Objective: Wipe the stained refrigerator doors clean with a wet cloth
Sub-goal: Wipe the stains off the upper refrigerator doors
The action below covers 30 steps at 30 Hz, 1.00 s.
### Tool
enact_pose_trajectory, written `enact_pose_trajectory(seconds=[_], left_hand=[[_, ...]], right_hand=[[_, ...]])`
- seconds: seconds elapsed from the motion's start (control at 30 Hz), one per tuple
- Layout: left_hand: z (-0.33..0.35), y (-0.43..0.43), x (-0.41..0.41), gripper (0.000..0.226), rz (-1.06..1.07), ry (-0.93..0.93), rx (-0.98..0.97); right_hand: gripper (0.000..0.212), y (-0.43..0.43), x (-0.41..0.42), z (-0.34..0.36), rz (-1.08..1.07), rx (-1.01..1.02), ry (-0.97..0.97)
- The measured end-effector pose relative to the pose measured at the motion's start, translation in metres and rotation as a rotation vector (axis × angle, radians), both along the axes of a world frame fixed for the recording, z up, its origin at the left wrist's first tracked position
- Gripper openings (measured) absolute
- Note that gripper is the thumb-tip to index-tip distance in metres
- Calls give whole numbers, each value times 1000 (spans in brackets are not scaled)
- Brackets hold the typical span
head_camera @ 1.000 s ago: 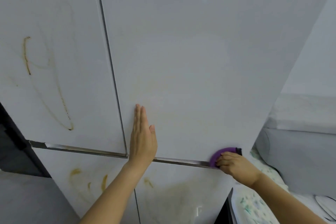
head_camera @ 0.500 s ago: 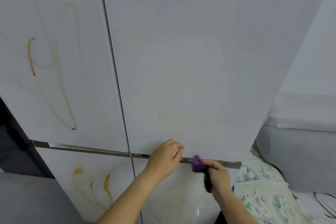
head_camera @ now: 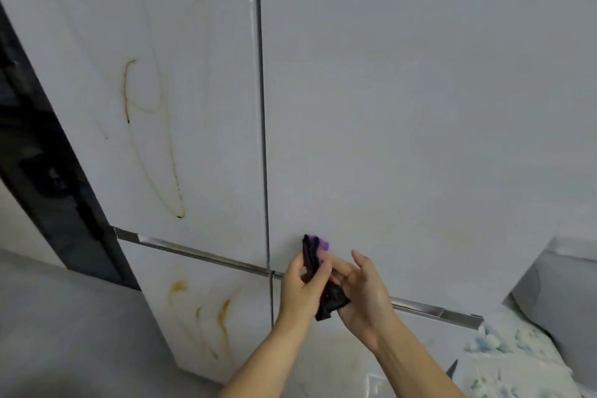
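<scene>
Refrigerator doors fill most of the view from the head camera, four pale panels meeting at a vertical gap and a shiny metal strip (head_camera: 200, 256); the upper left door (head_camera: 210, 42) carries a long thin brown stain (head_camera: 124, 90) that loops down to near its lower edge; the lower left door (head_camera: 161, 326) shows yellow streaks (head_camera: 223, 313); the upper right door (head_camera: 420, 90) shows only a faint yellowish haze low down, and the lower right door (head_camera: 323, 365) has a dim smear between the two forearms; the cloth (head_camera: 310, 252), dark with a purple corner at its top, is bunched and held up in front of the bottom of the upper right door, just right of the vertical gap; whether it touches the door cannot be told; the left hand (head_camera: 302, 289) grasps the cloth, thumb and fingers pinched round its middle; the right hand (head_camera: 363, 294) lies unclenched beside it, palm turned towards the left hand, thumb raised, fingers loosely extended, with the lower end of the cloth resting against its palm; a dark panel (head_camera: 48, 155) borders the refrigerator on the left above a grey floor (head_camera: 64, 333); a floral-patterned fabric (head_camera: 500, 362) lies at the lower right, below a pale grey object (head_camera: 568, 284)
</scene>
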<state>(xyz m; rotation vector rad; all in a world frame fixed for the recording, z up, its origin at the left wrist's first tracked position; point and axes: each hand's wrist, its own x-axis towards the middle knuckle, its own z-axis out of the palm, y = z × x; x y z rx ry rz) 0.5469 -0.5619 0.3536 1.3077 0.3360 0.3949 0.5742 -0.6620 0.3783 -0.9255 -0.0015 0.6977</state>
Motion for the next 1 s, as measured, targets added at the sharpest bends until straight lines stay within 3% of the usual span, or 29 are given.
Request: enact_pose_trajectory(seconds=[0.13,0.23,0.37,0.47,0.7,0.83,1.0], left_hand=[[8,21,12,4,432,-30,-99],[38,37,38,29,592,-181,113],[49,12,73,44,650,-239,422],[33,-35,78,42,545,-323,648],[7,-135,95,52,153,-558,1578],[-8,-146,106,44,-29,-663,1857],[-5,-118,116,40,45,-869,2026]], right_hand=[[41,0,2,3,-113,-148,-102],[34,-14,3,-3,-166,-322,-162],[33,-38,4,-9,-208,-408,-143],[32,-55,7,-18,-266,-428,-112],[21,-115,13,-38,-443,-491,-45],[29,-161,6,-44,-512,-570,-17],[24,-187,6,-56,-554,-620,95]])
